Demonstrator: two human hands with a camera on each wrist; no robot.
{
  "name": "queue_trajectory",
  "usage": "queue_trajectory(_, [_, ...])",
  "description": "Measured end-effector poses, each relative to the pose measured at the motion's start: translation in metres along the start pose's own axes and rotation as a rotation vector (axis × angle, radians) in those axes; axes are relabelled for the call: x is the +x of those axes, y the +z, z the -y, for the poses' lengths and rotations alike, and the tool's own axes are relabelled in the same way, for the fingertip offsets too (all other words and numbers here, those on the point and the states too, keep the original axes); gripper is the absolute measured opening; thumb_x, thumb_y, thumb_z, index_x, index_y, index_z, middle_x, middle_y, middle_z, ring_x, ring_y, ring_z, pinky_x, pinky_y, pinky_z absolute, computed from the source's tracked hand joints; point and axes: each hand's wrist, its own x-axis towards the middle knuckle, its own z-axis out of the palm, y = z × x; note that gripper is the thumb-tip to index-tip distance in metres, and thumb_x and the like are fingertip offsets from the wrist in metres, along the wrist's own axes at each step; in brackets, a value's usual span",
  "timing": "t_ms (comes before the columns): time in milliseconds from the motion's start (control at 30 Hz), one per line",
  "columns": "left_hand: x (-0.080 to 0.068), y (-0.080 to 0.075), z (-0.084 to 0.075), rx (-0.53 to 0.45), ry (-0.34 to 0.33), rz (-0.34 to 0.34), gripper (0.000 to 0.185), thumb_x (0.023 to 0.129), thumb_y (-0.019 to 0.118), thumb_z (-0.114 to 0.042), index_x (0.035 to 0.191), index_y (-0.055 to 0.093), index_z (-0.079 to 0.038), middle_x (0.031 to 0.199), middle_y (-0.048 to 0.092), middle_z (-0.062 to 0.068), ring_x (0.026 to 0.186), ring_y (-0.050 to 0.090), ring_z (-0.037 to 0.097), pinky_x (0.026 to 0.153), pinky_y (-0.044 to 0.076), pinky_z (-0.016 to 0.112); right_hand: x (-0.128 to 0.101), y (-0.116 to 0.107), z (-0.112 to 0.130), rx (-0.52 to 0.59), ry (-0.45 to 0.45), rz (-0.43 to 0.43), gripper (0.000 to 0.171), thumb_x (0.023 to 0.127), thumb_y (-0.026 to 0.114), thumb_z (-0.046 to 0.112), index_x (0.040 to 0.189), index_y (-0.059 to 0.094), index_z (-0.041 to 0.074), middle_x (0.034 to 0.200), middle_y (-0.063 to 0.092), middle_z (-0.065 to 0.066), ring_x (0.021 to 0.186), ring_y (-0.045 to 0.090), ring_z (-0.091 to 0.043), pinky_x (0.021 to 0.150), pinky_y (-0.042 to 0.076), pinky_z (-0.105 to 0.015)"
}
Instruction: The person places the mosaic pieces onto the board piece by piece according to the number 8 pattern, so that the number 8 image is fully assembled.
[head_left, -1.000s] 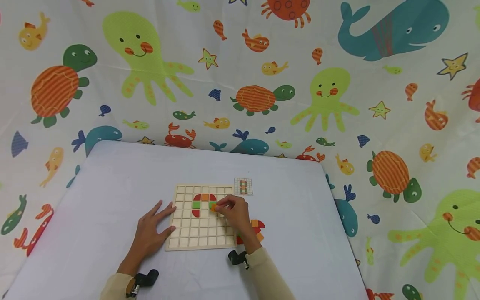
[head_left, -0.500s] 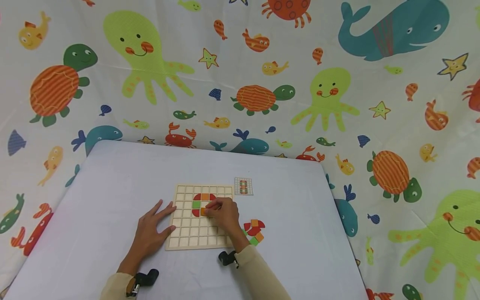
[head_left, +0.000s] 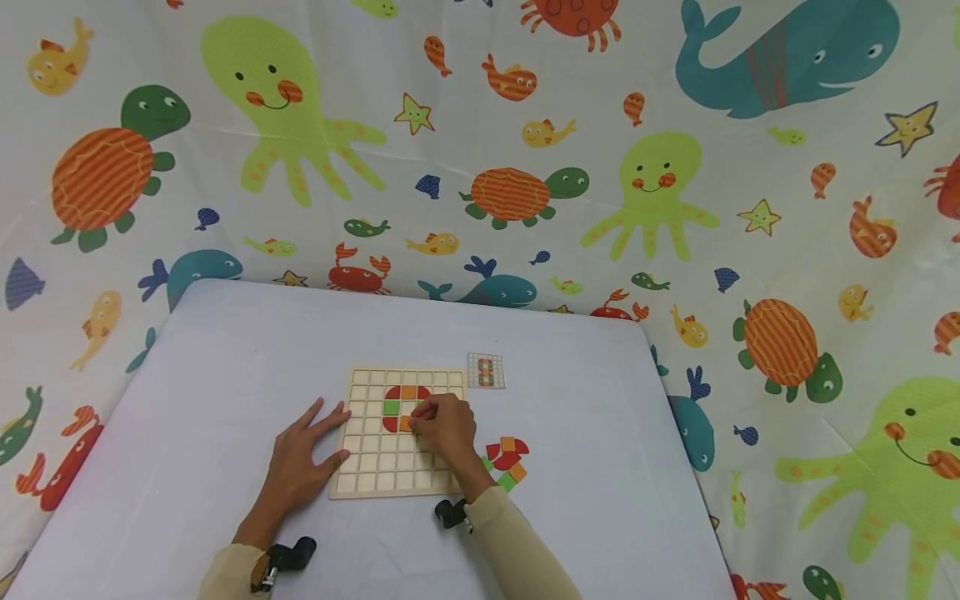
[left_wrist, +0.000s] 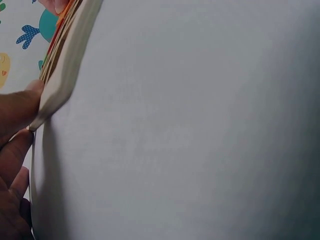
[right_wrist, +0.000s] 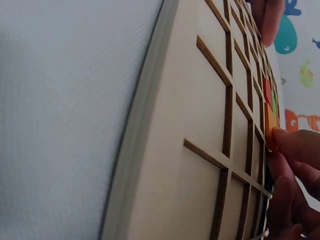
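Clearly, your left hand [head_left: 300,462] lies flat, fingers straight and spread, its fingertips [left_wrist: 22,102] pressed to the left rim of the wooden grid board [head_left: 375,479], likely to brace it against sliding. Moving right, your right hand [head_left: 444,429] pinches an orange tile [head_left: 406,423] into a cell just below the red, orange and green pieces already set. Empty cells remain below and to the left. Right of the board lie spare tiles [head_left: 507,462], near but apart; the pattern card [head_left: 486,371] sits off the upper right corner. The table's [head_left: 225,350] edges lie well off.
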Motion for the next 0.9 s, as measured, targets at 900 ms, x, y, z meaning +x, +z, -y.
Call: queue_trajectory(900, [-0.003, 0.003, 0.0, 0.001, -0.002, -0.007, 0.062, 0.086, 0.086, -0.02, 0.143, 0.066, -0.012, 0.155, 0.058, 0.018, 0.151, 0.039, 0.052, 0.112, 0.028, 0.078, -0.013, -0.063, -0.048, 0.186, -0.097, -0.026, 0.011, 0.088, 0.087, 0.017, 0.098, 0.084, 0.016, 0.085, 0.076, 0.002, 0.065, 0.059, -0.008, 0.057, 0.049, -0.022])
